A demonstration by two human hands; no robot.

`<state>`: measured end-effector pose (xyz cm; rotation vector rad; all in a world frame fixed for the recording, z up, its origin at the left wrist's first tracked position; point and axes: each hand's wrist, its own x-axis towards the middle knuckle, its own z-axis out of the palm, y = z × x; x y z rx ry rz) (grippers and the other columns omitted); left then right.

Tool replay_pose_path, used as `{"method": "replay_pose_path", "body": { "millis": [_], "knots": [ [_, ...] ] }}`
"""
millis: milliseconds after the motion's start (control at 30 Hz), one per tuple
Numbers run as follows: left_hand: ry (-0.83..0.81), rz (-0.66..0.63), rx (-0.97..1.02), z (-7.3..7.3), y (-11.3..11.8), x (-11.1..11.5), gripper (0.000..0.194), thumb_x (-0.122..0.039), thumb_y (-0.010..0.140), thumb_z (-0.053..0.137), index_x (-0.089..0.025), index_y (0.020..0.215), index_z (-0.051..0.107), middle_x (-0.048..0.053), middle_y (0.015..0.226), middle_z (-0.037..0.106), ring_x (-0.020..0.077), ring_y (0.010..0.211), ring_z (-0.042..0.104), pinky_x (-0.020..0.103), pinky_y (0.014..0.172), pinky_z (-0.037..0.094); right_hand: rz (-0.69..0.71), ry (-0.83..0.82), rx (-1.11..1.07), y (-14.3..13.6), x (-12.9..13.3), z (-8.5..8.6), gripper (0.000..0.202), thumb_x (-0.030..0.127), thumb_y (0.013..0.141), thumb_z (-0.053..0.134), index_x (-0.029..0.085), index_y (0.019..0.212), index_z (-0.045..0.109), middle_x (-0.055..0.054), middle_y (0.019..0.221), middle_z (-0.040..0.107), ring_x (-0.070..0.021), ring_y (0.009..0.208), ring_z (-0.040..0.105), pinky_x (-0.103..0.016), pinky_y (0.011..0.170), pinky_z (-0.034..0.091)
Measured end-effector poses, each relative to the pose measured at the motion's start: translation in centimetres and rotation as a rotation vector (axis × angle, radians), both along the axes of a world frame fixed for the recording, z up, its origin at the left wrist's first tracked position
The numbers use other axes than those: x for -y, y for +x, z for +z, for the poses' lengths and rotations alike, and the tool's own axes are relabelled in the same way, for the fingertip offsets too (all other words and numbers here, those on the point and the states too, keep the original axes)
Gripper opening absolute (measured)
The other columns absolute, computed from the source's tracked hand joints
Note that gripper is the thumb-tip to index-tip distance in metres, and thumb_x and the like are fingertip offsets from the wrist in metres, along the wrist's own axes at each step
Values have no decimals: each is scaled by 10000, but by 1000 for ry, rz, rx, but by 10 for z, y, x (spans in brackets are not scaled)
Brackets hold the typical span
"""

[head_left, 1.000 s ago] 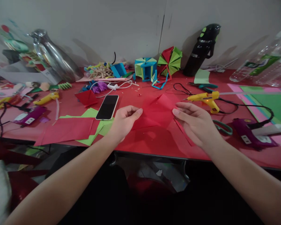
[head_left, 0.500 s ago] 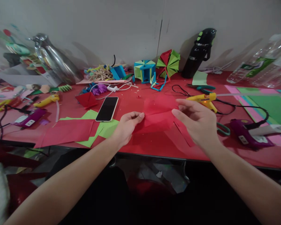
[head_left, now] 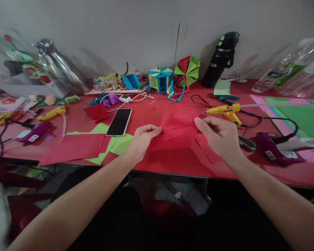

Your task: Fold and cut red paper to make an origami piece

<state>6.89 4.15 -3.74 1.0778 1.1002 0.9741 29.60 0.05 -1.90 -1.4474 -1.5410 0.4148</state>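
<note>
Red covering spreads over the table (head_left: pixel 170 164), backed by a grey wall (head_left: pixel 136 31). Between the hands, above the table's near part, is a creased red sheet (head_left: pixel 180 132). It lies rightward of the left hand (head_left: pixel 142 141) and leftward of the right hand (head_left: pixel 221 134), about equally near both; red against red, its outline is hard to read, but its long axis seems to run crosswise. Each hand pinches one side of it, thumb against fingers. Counted around them: one phone (head_left: pixel 119 122) beside the left hand, one yellow glue gun (head_left: pixel 226 110) just beyond the right, two purple power blocks (head_left: pixel 34 132) (head_left: pixel 277 148), one black bottle (head_left: pixel 219 62) and one steel jug (head_left: pixel 62 68).
</note>
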Motion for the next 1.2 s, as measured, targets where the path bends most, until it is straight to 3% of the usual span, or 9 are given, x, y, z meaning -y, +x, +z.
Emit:
{"method": "replay_pose_path", "body": {
  "millis": [200, 300, 533, 700, 800, 967, 1100, 1200],
  "knots": [
    [-66, 2, 28, 5, 0, 2, 198, -323, 733, 778, -172, 686, 659, 15, 714, 671, 136, 677, 609, 258, 620, 438, -15, 176, 174, -2, 2, -1, 408, 457, 956, 526, 241, 612, 490, -6, 607, 469, -165, 593, 454, -341, 636, 383],
    [-49, -1, 9, 7, -1, 2, 213, -332, 756, 772, -167, 682, 660, 11, 694, 658, 119, 653, 587, 244, 599, 421, -1, 118, 119, -3, 1, -2, 444, 468, 975, 490, 238, 598, 443, 1, 587, 437, -159, 580, 435, -335, 607, 362],
    [-14, 29, 15, 9, -4, 1, 215, -345, 743, 787, -166, 698, 676, 15, 731, 669, 129, 698, 597, 251, 646, 447, 65, -23, -383, 6, -14, -15, 452, 597, 938, 488, 239, 731, 672, -27, 673, 629, -185, 658, 605, -344, 638, 469],
    [39, 10, -16, 3, -5, -2, 251, -383, 739, 790, -165, 712, 668, 13, 716, 647, 123, 686, 567, 262, 670, 441, 147, -77, -199, 8, -9, -7, 226, 469, 875, 662, 264, 798, 719, -5, 743, 680, -187, 716, 627, -340, 686, 497],
    [115, -10, -50, -4, -6, -5, 269, -401, 747, 784, -164, 729, 658, 2, 707, 625, 113, 672, 539, 260, 669, 427, 90, -7, -78, 5, -2, -3, 148, 396, 874, 683, 260, 829, 721, -1, 769, 707, -182, 719, 639, -331, 685, 509],
    [279, 2, -90, -7, -10, -11, 230, -374, 819, 735, -161, 777, 659, -13, 732, 605, 89, 680, 511, 226, 665, 409, 136, 317, 118, -1, 6, -2, 13, 229, 849, 716, 240, 855, 716, -2, 776, 710, -163, 696, 640, -321, 683, 519],
    [526, 23, -173, 2, -18, -13, 201, -345, 867, 689, -161, 791, 664, 2, 730, 625, 101, 665, 534, 228, 646, 434, 270, 505, 198, -5, 13, 3, 192, 79, 783, 740, 221, 910, 719, -24, 804, 720, -173, 719, 656, -331, 699, 540],
    [802, 92, -313, 9, -27, -14, 135, -298, 904, 639, -176, 870, 686, 27, 799, 677, 132, 724, 604, 256, 685, 477, 309, 589, 239, -6, 17, 6, 259, 23, 752, 730, 212, 929, 707, -46, 825, 715, -191, 736, 661, -352, 712, 547]
  ]
}}
